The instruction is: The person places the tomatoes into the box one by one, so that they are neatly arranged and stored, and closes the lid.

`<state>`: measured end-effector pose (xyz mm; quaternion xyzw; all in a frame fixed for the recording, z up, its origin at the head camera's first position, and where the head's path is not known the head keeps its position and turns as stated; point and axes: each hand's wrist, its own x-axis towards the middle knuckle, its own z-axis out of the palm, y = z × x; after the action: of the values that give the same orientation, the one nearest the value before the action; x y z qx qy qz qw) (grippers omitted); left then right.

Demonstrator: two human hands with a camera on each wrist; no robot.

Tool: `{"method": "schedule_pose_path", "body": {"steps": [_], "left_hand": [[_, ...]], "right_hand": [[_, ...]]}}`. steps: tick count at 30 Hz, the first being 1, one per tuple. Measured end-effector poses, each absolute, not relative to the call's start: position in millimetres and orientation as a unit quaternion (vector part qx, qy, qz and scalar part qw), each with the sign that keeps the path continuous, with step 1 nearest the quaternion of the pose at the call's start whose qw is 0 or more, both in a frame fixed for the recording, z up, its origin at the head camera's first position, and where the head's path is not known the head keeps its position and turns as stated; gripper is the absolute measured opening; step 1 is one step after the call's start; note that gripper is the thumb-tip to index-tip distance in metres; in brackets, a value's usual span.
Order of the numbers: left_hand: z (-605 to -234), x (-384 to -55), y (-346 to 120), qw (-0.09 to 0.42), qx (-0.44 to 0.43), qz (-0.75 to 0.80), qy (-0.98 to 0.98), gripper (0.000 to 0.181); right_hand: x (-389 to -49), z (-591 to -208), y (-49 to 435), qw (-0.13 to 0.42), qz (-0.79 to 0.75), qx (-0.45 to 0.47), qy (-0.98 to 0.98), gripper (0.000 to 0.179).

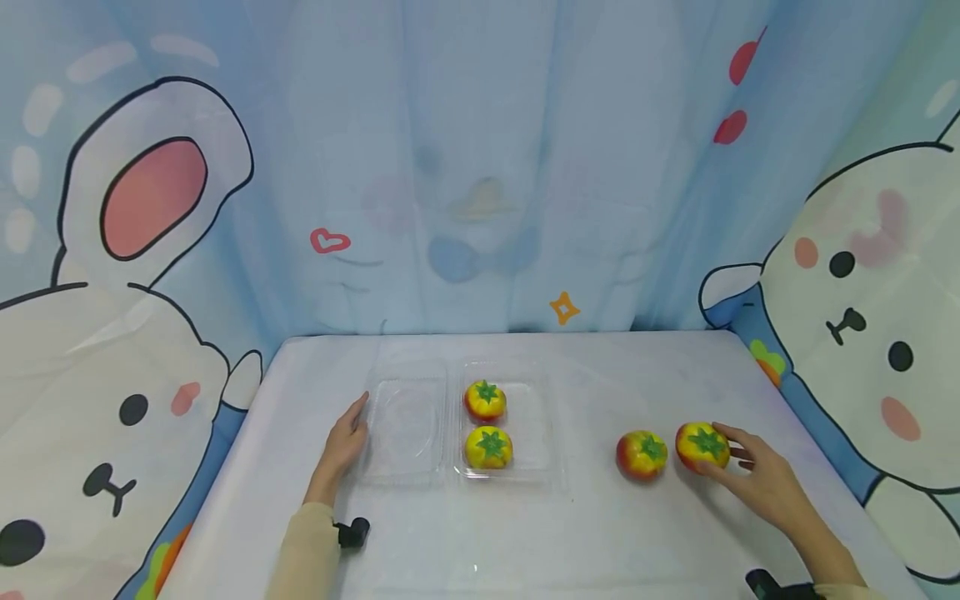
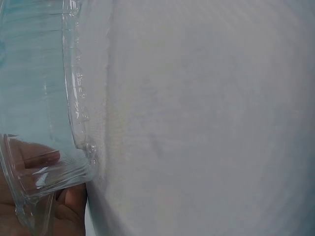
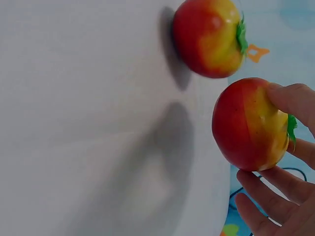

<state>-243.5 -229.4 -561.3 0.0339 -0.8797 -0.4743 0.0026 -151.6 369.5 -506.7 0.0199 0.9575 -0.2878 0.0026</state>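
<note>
My right hand (image 1: 757,479) pinches a red-and-yellow tomato (image 3: 251,125) with a green star-shaped top, thumb on one side and fingers on the other. In the right wrist view its shadow falls apart from it on the table. A second tomato (image 1: 642,455) sits just left of it. My left hand (image 1: 347,442) holds the left edge of a clear plastic clamshell box (image 1: 406,475), and its fingers (image 2: 37,157) show through the plastic corner in the left wrist view. Two more tomatoes, a rear one (image 1: 485,401) and a front one (image 1: 488,447), sit in the box's right half.
A white cloth covers the table (image 1: 585,542). Behind it hangs a blue curtain (image 1: 480,167) printed with cartoon animals. A dark camera mount is strapped to each wrist.
</note>
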Motion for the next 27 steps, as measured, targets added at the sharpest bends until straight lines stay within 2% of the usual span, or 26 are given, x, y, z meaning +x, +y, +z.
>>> {"method": "schedule_pose_path", "body": {"steps": [4, 13, 27], "left_hand": [[-563, -244, -230, -0.007, 0.039, -0.479, -0.877, 0.057], [-561, -244, -230, -0.007, 0.038, -0.481, -0.876, 0.058], [-564, -245, -233, -0.001, 0.032, -0.481, -0.876, 0.056]], "right_hand": [[-163, -500, 355, -0.024, -0.298, -0.012, 0.954, 0.08], [-194, -481, 313, -0.046, -0.312, -0.037, 0.948, 0.078], [-237, -473, 244, -0.017, -0.35, -0.083, 0.933, 0.075]]}}
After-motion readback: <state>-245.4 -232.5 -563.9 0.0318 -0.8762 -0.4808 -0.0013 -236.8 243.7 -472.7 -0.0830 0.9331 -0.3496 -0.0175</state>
